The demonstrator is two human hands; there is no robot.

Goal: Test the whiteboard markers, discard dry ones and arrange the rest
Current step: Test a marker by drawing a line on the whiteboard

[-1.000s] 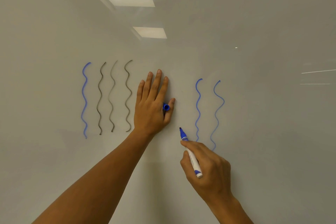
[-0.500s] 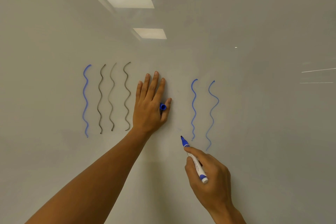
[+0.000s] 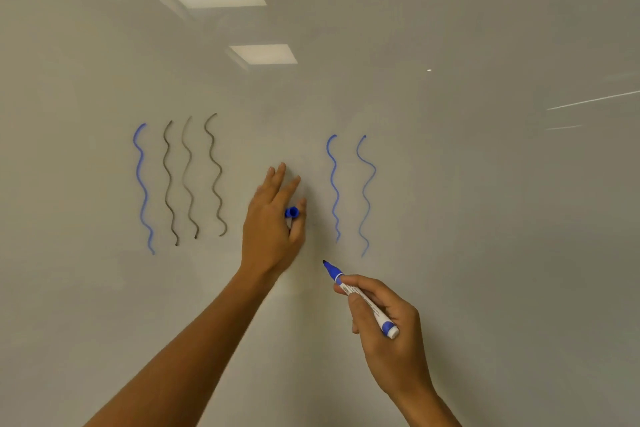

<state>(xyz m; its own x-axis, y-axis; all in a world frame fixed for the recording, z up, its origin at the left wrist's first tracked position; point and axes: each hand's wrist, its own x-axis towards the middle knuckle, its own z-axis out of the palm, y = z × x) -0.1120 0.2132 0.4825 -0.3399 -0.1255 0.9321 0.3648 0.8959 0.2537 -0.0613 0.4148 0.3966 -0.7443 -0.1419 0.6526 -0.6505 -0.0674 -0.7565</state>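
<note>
a person's right hand [image 3: 388, 329] grips an uncapped blue marker [image 3: 360, 296], tip just off the whiteboard [image 3: 485, 218] near its middle, below two blue squiggles [image 3: 349, 191]. the left hand [image 3: 273, 222], fingers straight, pinches the blue cap [image 3: 291, 212] by the thumb.

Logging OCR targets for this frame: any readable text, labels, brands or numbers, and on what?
None can be read.
Marker barrel, held in the right hand: dark print and a barcode-like patch near the blue collar, too small and blurred to read.
Whiteboard: only wavy test lines, three blue and three dark; no words or numbers.
Blue cap, pinched in the left hand: no print visible.
</note>
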